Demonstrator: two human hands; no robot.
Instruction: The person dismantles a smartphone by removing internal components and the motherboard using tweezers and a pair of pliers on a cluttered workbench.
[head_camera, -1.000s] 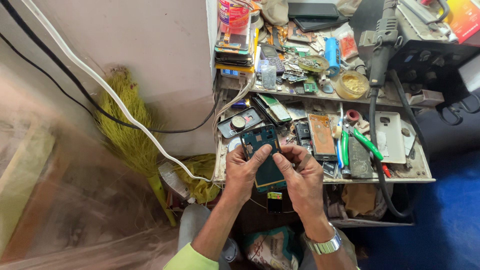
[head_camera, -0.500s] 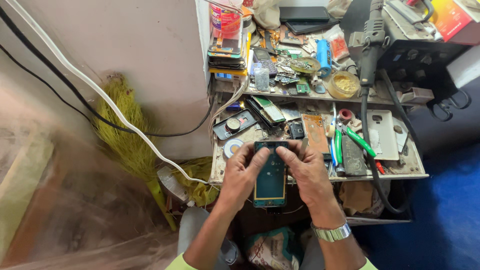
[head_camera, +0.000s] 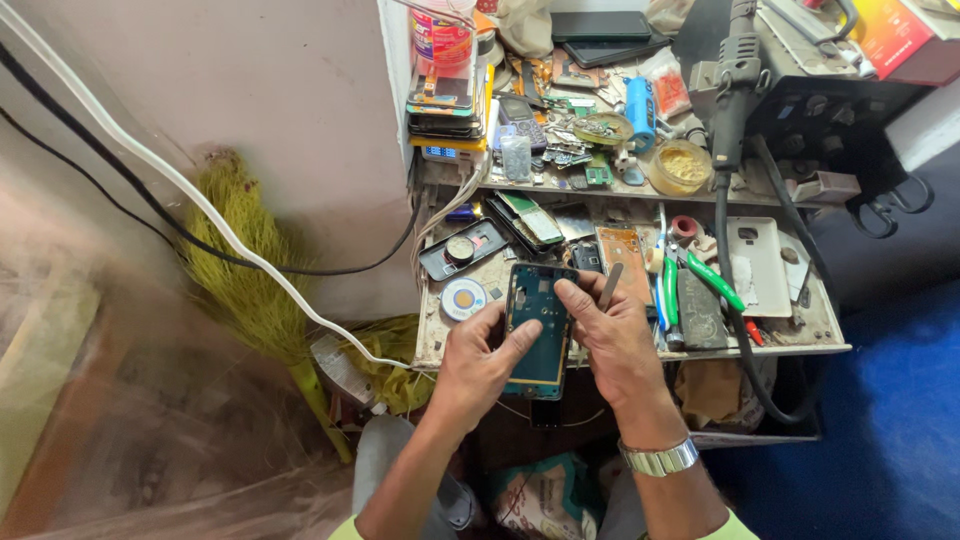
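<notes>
An opened phone with a teal inner frame (head_camera: 541, 322) is held upright between both hands over the front of a cluttered workbench (head_camera: 640, 350). My left hand (head_camera: 483, 362) grips its lower left edge, thumb across the frame. My right hand (head_camera: 610, 335) holds the right edge with the forefinger on the upper part. A thin grey tool (head_camera: 609, 286) sticks up from between my right fingers. A metal watch (head_camera: 657, 459) is on my right wrist.
The bench holds phone parts, a white back cover (head_camera: 758, 266), green-handled pliers (head_camera: 716, 283), a solder wick reel (head_camera: 464, 298), a blue cylinder (head_camera: 640, 108) and a tub of yellow paste (head_camera: 681, 165). A broom (head_camera: 240, 280) and white cable (head_camera: 200, 210) lie left by the wall.
The phone has shifted a little up and right in view. My right forefinger now rests on its upper part, and the grey tool shows between my right fingers.
</notes>
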